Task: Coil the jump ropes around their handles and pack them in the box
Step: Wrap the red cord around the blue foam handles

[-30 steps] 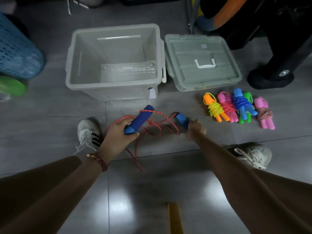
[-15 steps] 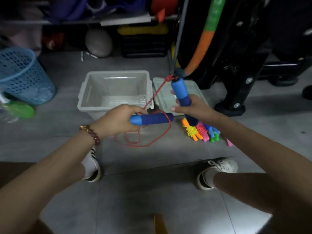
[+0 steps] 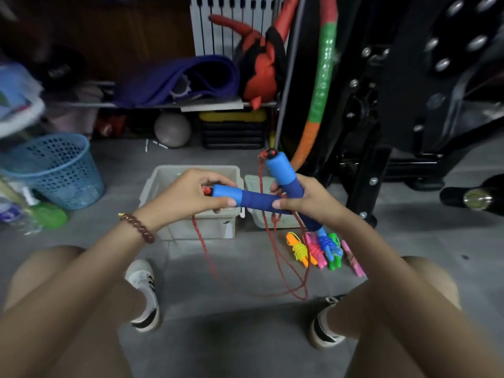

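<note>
Blocking box (image 3: 201, 227) and lid (image 3: 252, 186): crossed handles (image 3: 253, 199); coiled ropes (image 3: 324, 249), basket (image 3: 54, 170) nearby.

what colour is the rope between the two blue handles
The rope is red, clearest in the head view.

The handles (image 3: 253, 199) are two-tone blue, the rope (image 3: 203, 246) red. Right of the pale grey box (image 3: 196, 227) lie orange, pink, blue and green bundles (image 3: 324, 248).

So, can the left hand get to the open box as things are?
Probably yes: nothing stands between the left hand and the box, and its lid lies off beside it. But that hand holds a blue handle.
</note>
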Action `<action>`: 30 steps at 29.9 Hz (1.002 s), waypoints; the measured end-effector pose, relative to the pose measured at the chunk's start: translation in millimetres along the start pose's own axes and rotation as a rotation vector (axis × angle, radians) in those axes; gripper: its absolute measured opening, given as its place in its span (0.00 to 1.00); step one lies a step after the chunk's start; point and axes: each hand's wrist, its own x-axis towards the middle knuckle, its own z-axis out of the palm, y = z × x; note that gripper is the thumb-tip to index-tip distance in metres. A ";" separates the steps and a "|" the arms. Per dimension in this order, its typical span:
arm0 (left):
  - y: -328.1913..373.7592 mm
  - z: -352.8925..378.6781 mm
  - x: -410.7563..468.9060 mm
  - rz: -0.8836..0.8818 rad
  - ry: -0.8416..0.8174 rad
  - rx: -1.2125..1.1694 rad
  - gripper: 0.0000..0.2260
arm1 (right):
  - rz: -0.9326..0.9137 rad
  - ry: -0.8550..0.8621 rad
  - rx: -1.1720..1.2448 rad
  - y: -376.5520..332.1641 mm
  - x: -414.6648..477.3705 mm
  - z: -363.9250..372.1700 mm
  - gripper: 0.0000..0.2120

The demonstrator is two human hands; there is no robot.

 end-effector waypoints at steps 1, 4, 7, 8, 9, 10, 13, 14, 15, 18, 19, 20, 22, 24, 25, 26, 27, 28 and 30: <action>-1.1 -1.5 -1.8 -0.026 0.024 -0.005 0.08 | 0.006 0.059 0.022 -0.3 2.9 -1.2 0.12; -12.1 -12.2 -2.8 -0.121 0.212 -0.106 0.02 | 0.049 0.331 -0.079 13.7 12.7 -12.7 0.13; -32.1 -28.1 1.3 -0.258 0.568 -0.309 0.06 | 0.168 0.527 -0.062 26.2 14.4 -29.2 0.12; -37.5 -32.3 2.9 -0.286 0.660 -0.368 0.07 | 0.191 0.546 -0.009 28.7 14.5 -32.0 0.11; -42.0 -34.8 4.8 -0.300 0.718 -0.420 0.07 | 0.201 0.540 0.047 27.2 14.2 -33.2 0.11; -46.6 -35.3 7.7 -0.299 0.742 -0.478 0.06 | 0.194 0.515 0.115 25.3 15.3 -32.8 0.10; -52.5 -25.3 16.3 -0.258 0.682 -0.708 0.02 | 0.115 0.357 0.377 11.7 19.3 -27.9 0.11; -52.0 -19.8 19.2 -0.252 0.644 -0.800 0.02 | 0.099 0.302 0.465 7.7 21.0 -26.2 0.12; -50.3 -13.5 21.3 -0.254 0.600 -0.891 0.03 | 0.089 0.253 0.535 3.9 22.1 -24.7 0.12; -43.0 6.4 21.7 -0.305 0.451 -1.020 0.08 | 0.074 0.116 0.617 -4.2 23.8 -19.3 0.13; -41.2 12.5 20.4 -0.315 0.402 -0.996 0.11 | 0.066 0.071 0.629 -5.9 24.1 -17.0 0.12; -38.5 18.5 19.1 -0.306 0.352 -0.972 0.13 | 0.061 0.030 0.635 -7.2 24.3 -13.9 0.12; -34.0 30.4 17.3 -0.259 0.276 -0.966 0.16 | 0.054 -0.055 0.641 -9.7 24.0 -8.5 0.12; -32.3 40.1 17.7 -0.223 0.258 -0.973 0.17 | 0.047 -0.147 0.663 -10.6 23.7 -5.0 0.13; -32.9 44.1 18.9 -0.211 0.260 -0.973 0.16 | 0.042 -0.193 0.682 -11.3 23.7 -3.7 0.13; -33.2 48.2 20.2 -0.202 0.256 -0.981 0.15 | 0.034 -0.241 0.712 -11.7 23.5 -2.9 0.13; -33.8 52.6 21.2 -0.191 0.246 -0.985 0.14 | 0.024 -0.296 0.753 -12.2 23.1 -2.4 0.12; -32.8 57.1 21.3 -0.175 0.228 -0.978 0.13 | 0.012 -0.359 0.797 -12.5 23.0 -1.9 0.12; -29.8 66.3 21.4 -0.154 0.179 -0.924 0.11 | 0.000 -0.477 0.865 -13.5 22.5 -0.4 0.12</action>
